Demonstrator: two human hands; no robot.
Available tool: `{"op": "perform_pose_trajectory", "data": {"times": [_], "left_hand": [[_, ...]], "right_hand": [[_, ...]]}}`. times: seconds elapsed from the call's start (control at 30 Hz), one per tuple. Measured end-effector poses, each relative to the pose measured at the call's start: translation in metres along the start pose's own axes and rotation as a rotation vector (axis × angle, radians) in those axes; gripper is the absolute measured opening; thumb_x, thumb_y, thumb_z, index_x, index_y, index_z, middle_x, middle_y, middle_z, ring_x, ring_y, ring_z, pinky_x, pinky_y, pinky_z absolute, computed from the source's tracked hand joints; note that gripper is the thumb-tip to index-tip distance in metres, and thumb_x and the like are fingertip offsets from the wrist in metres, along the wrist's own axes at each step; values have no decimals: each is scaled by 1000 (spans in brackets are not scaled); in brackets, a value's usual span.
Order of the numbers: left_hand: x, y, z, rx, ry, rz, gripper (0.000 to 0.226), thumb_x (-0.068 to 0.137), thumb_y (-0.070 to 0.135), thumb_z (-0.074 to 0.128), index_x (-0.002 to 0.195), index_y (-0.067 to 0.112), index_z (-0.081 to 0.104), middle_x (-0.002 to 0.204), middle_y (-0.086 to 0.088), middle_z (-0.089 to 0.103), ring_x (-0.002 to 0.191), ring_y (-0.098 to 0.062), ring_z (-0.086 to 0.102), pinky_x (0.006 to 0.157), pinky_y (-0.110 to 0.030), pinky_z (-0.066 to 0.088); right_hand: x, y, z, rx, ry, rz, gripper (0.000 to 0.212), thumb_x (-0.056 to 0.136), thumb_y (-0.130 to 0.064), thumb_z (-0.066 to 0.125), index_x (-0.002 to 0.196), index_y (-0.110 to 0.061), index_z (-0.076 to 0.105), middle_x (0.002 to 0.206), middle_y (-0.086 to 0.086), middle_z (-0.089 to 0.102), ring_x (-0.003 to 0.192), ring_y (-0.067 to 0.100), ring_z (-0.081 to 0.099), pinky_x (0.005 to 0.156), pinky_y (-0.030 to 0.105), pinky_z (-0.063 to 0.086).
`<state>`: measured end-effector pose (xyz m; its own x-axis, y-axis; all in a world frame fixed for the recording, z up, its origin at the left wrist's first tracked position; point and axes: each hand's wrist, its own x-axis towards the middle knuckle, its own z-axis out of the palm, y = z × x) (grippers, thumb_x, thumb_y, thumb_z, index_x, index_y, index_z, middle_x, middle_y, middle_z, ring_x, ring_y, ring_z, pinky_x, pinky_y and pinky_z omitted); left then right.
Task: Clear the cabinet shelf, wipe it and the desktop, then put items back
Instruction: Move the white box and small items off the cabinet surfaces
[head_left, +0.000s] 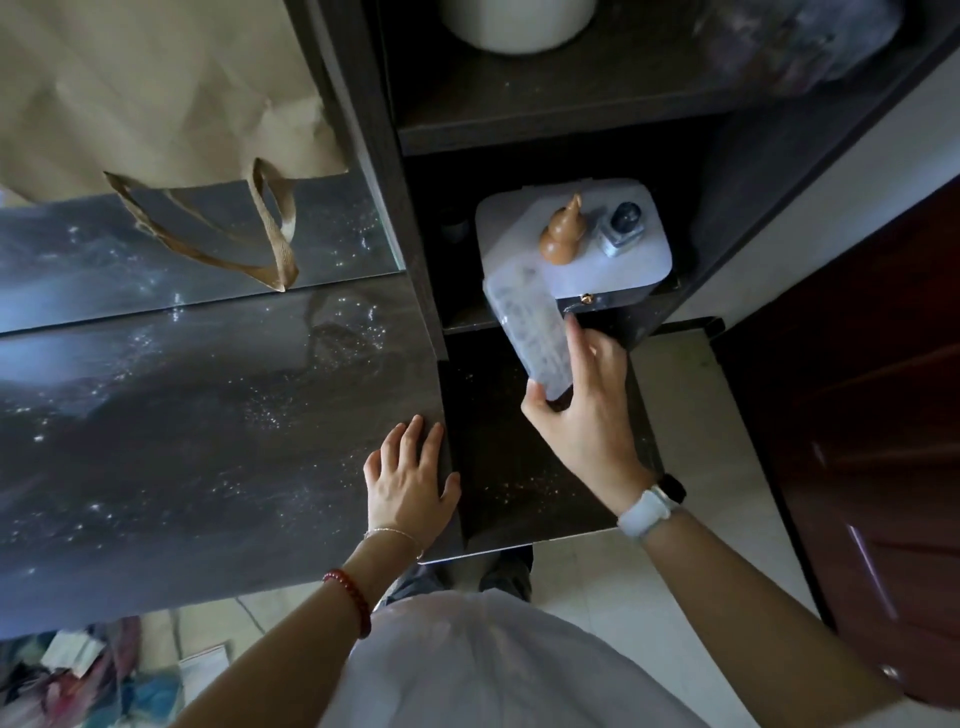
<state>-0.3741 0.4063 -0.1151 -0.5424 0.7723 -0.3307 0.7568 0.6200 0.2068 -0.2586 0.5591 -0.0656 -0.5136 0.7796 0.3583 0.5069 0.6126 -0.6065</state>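
Holding now: I see my right hand with its fingers curled round a frosted plastic box, pinching its near end.
Where the box is: one end leans on the white case in the cabinet shelf; the other end sticks out toward me.
Other hand: my left hand lies flat on the bench edge, fingers spread, holding nothing.
On the case: a small brown gourd and a little glass bottle stand just beside the box.
Step, I think: taking things off the shelf.
Doing it well: I would lift the box up a bit first, then pull it out straight, so it does not knock the gourd over.
Next spot: the bench has bare room beside my left hand.
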Motion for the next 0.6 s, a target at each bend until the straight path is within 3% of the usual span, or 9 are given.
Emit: {"op": "perform_pose_trajectory", "data": {"times": [0.07, 0.13, 0.3, 0.4, 0.53, 0.6], "left_hand": [[0, -1, 0, -6, -15, 14, 61, 88, 44, 45, 141, 19, 32, 150, -9, 29, 138, -31, 22, 109, -50, 21], [0, -3, 1, -2, -32, 23, 62, 90, 45, 43, 144, 21, 22, 153, -5, 19, 141, -28, 12, 112, -48, 15], [1, -1, -1, 8, -68, 12, 63, 92, 47, 37, 145, 24, 12, 155, -2, 9, 142, -24, 5, 114, -45, 11], [0, -2, -3, 18, -91, 17, 64, 92, 47, 36, 146, 25, 9, 156, -1, 6, 142, -24, 3, 114, -44, 9], [-2, 0, -6, -3, -90, 8, 62, 92, 41, 39, 146, 25, 10, 156, -1, 5, 142, -23, 1, 114, -42, 8], [0, 1, -9, -32, -76, 5, 60, 91, 35, 42, 145, 23, 17, 156, -3, 8, 142, -23, 4, 113, -41, 11]], "right_hand": [[22, -13, -2, -38, 36, 16, 59, 78, -27, 56, 127, 3, 45, 114, 23, 51, 109, 29, 41, 98, 23, 31], [40, -22, 1, -68, 58, 43, 48, 78, -28, 57, 116, 1, 51, 110, 20, 54, 105, 32, 46, 94, 32, 40], [61, -28, 15, -110, 112, 83, 31, 78, -24, 66, 96, 0, 57, 109, 22, 54, 99, 36, 51, 85, 40, 45], [59, -29, 17, -96, 117, 82, 36, 81, -27, 67, 104, 0, 57, 116, 22, 53, 106, 35, 49, 91, 41, 45], [29, -34, 9, -48, 217, -1, 34, 88, -26, 55, 115, -5, 56, 119, 19, 54, 109, 28, 47, 93, 35, 38], [1, -36, 15, -24, 126, -47, 34, 90, -20, 48, 119, -4, 55, 119, 17, 57, 109, 27, 48, 92, 35, 39]]}}
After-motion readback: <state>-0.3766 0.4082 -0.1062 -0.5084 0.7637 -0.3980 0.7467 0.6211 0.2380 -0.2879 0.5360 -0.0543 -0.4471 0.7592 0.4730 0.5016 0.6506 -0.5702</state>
